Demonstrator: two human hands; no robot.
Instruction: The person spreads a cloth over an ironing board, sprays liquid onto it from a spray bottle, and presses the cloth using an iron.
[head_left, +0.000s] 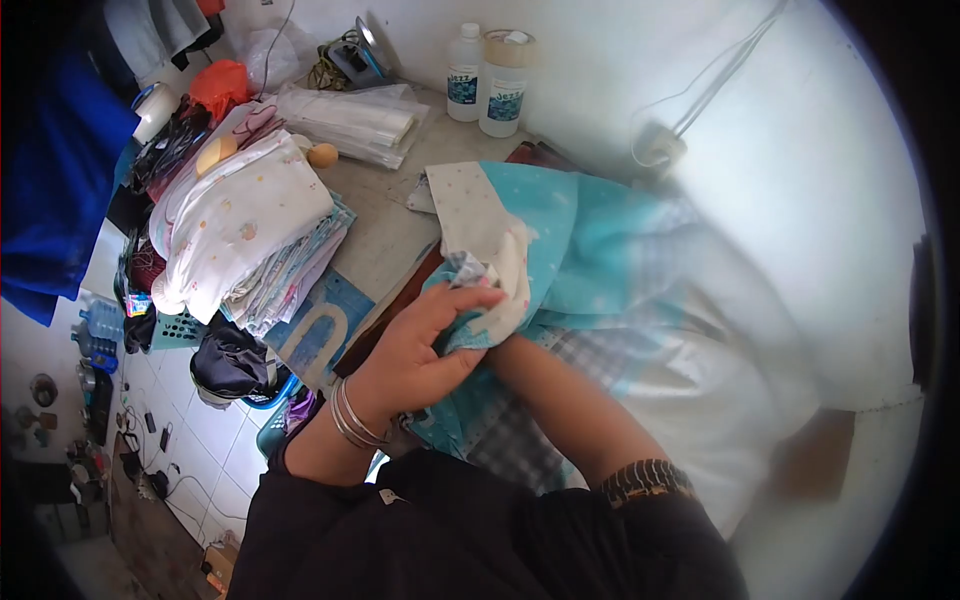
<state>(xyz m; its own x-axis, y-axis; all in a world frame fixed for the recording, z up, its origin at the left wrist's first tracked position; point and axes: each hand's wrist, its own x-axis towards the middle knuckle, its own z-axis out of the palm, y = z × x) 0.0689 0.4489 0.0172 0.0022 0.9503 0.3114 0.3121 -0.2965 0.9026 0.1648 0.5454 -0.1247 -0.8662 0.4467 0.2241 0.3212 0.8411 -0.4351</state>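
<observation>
A large cloth in turquoise, white and grey check lies spread over the table and down its near side. My left hand, with silver bangles at the wrist, is closed around a bunched part of this cloth, its thumb and fingers curled about the folds. From the right my right forearm reaches in under the left hand. The bunched cloth covers my right hand, so its fingers are hidden.
A tall stack of folded cloths stands at the left of the table. Clear plastic packets lie behind it. Two labelled bottles stand by the wall, with a tape roll atop one. A black bag sits below.
</observation>
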